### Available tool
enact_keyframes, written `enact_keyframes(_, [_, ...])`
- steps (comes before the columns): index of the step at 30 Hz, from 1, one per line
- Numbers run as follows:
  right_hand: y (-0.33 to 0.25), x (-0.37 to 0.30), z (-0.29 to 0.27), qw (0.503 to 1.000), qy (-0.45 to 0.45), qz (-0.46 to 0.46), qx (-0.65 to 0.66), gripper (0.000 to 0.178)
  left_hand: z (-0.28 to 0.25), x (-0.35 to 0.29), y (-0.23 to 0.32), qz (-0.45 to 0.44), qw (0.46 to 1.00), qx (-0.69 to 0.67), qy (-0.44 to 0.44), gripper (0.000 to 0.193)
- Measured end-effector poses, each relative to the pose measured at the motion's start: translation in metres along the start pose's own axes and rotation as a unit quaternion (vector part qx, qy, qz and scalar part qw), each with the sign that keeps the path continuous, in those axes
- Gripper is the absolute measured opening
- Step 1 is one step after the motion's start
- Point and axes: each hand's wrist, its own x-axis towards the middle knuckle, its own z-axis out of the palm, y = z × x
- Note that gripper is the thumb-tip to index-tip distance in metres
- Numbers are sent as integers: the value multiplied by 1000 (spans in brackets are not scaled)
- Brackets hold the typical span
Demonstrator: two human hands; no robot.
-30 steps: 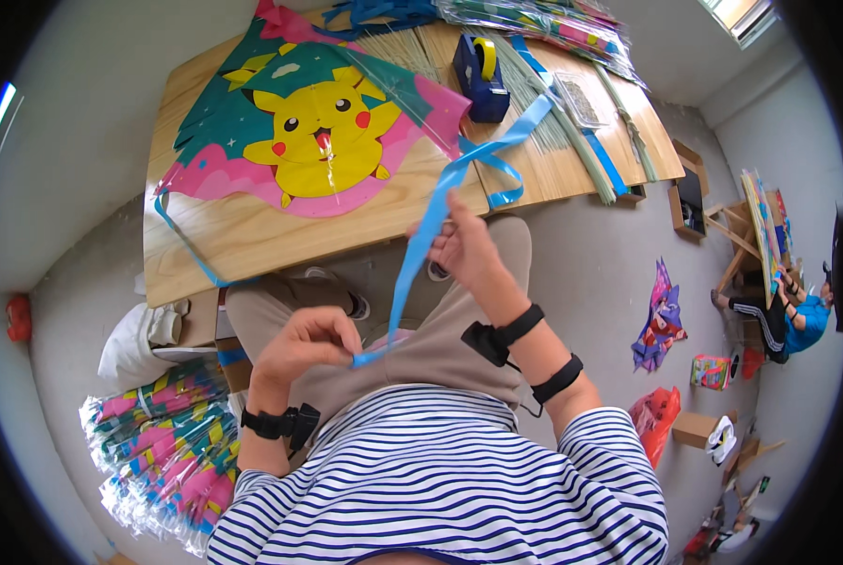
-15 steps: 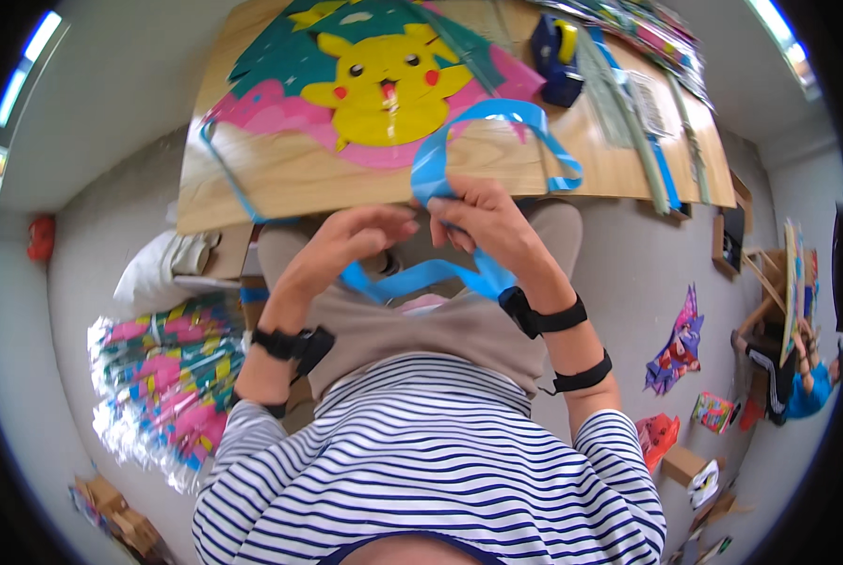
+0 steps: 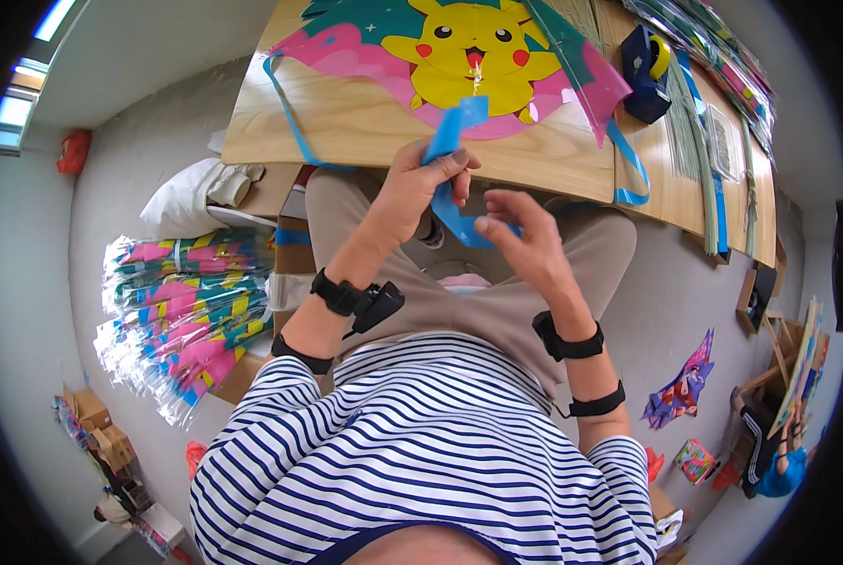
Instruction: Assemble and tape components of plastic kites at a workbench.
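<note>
A blue ribbon (image 3: 448, 202) runs in a bent strip between my hands, just off the table's near edge. My left hand (image 3: 420, 185) is closed on its upper part, and a short end stands up beyond the fingers. Lower and to the right, my right hand (image 3: 527, 235) has the ribbon's lower bend between thumb and curled fingers. On the table ahead lies a kite-like plastic sheet (image 3: 351, 58), green and pink with a yellow cartoon figure (image 3: 469, 56). Blue strips hang from its left corner (image 3: 290, 118) and right corner (image 3: 634, 165).
The wooden table (image 3: 271, 141) carries a dark blue tape dispenser (image 3: 646, 75) and bundled thin rods (image 3: 690, 151) at right. Packed printed sheets (image 3: 181, 311) are heaped at left beside a white cloth bag (image 3: 186, 202). Another person (image 3: 781, 466) sits far right.
My left hand has moved up and taken hold of the ribbon; it was empty before. My right hand has moved lower and right along it. The view has shifted, moving the table rightward.
</note>
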Motion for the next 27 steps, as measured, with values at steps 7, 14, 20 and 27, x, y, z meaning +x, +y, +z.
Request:
enact_keyframes(7, [-36,26,4,940,-45,82,327,44,19,-4,-18,128,943,302,55,8])
enact_keyframes(14, [-25,42,10,933,32,94,347,18,18,-28,-45,100,926,363,42,14])
enact_keyframes(20, [-7,39,18,973,64,33,220,10,4,-37,-42,-43,946,320,-36,29])
enact_keyframes(27, [-32,43,13,983,124,-41,132,4,-7,-35,-23,39,953,298,-32,47])
